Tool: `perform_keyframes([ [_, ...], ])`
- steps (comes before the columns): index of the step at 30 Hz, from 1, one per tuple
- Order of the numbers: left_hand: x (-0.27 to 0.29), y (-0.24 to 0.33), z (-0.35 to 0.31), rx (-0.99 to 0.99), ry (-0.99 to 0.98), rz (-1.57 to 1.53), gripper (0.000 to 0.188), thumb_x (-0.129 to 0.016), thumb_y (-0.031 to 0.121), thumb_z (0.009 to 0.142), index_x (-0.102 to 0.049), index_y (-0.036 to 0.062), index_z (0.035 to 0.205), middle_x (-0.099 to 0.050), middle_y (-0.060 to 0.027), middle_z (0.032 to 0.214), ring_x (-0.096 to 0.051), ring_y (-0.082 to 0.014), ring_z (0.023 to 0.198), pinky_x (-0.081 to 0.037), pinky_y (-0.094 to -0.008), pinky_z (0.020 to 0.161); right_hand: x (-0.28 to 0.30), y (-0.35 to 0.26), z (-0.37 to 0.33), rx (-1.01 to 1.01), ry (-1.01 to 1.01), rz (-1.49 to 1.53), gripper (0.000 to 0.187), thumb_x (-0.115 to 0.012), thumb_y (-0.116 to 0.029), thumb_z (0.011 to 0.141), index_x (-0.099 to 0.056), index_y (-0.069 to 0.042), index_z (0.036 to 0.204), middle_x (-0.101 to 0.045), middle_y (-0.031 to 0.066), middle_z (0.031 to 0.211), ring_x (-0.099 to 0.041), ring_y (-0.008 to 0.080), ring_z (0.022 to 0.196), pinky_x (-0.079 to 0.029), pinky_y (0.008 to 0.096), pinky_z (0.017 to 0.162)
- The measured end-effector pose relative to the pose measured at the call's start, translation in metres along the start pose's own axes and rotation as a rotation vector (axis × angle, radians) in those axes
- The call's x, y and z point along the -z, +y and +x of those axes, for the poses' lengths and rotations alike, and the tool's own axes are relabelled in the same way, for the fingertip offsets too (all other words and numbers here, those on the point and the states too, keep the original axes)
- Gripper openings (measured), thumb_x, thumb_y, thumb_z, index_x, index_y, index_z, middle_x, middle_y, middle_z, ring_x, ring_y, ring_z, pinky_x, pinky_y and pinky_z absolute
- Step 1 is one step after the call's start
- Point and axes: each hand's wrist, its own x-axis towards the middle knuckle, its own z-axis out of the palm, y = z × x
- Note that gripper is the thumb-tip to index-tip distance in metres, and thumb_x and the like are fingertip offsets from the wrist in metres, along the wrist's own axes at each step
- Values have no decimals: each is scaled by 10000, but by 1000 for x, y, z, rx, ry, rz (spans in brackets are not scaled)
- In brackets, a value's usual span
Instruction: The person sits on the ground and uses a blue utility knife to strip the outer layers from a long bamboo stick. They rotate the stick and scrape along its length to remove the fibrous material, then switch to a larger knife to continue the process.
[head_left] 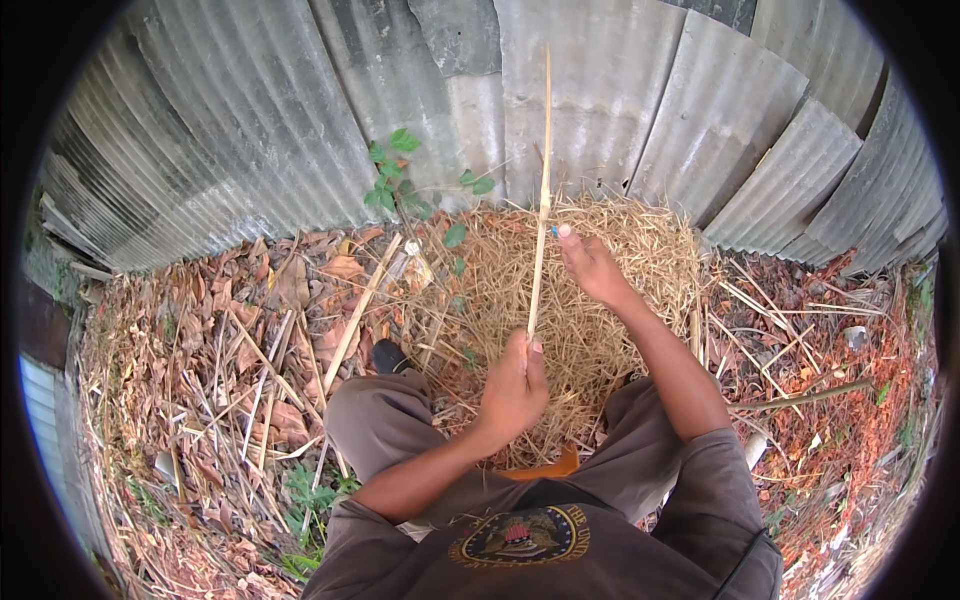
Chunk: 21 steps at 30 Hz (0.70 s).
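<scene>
Bamboo, pale and thin, forms the strip [541, 190] that we hold in both hands. Our left hand [513, 385] is closed in a fist around its lower end, thumb uppermost. Our right hand [590, 265] reaches forward and meets the strip about midway up, fingertips pressed against it beside a small blue object [554, 231]; we cannot tell what that object is.

The strip's long axis runs nearly vertical in the view. It points away from us, its lower end at the left fist and its tip [548, 55] in front of the sheeting, with a slight lean to the right toward the top. A node [544, 205] shows just above the right fingertips.

Below the hands lies a mound of straw [620, 250], between our knees [375, 415] and the wall. Corrugated sheeting [250, 130], grey and weathered, closes the far side in a curve from left to right; this is the hard edge ahead. A green seedling [395, 175] grows at its foot, left of the strip.

Open room lies to either side: dry leaves [200, 340] and loose canes [362, 300] cover the ground on our left, reddish litter [850, 400] and more canes cover the right. An orange edge [545, 468] shows between our legs. A round emblem [520, 535], dark with gold rim, sits on the shirt at the lower edge.
</scene>
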Motion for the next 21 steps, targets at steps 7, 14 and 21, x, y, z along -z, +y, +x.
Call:
perform_keyframes([
  [7, 7, 6, -5, 54, -87, -50, 157, -425, 175, 991, -429, 29, 935, -460, -153, 613, -493, -290, 516, -376, -414, 525, 13, -11, -11, 206, 310, -368, 716, -441, -734, 832, -558, -79, 566, -475, 81, 442, -496, 239, 386, -391, 359, 400],
  [14, 9, -20, 0, 60, -245, -183, 171, -441, 184, 992, -470, 39, 906, -391, -18, 634, -397, -116, 559, -352, -304, 530, 34, 73, 13, 564, 310, -697, 651, -540, -799, 682, -614, -159, 585, -551, 38, 489, -582, 231, 461, -454, 354, 450],
  [21, 31, -15, -9, 117, -376, -96, 188, -443, 203, 981, -476, 26, 925, -447, -104, 672, -460, -209, 596, -389, -353, 577, 36, 65, 3, 660, 266, -559, 670, -523, -785, 718, -537, -129, 580, -539, 41, 497, -576, 244, 460, -443, 374, 446],
])
